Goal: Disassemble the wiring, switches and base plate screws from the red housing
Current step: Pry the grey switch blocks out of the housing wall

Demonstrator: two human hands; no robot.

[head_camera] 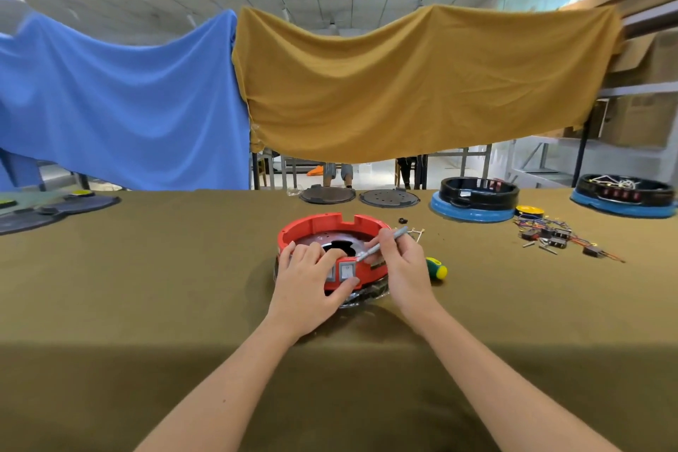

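Left hand [307, 277] gripped red housing [323, 227] at frame centre; right hand [398, 257] pinched grey tool [381, 244], tip seemingly at switch [346, 271].

Red housing [332, 227], counter [183, 268] centre; left hand [312, 275] grips its near rim over grey switches [346, 271]; right hand [400, 257] pinches grey tool [381, 244], tip at rim. Loose wiring [557, 235] toward right edge.

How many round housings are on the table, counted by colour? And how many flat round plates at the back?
Red housing, which the left hand holds: 1
Black housings on blue bases: 2
Flat round plates: 2
Total: 5
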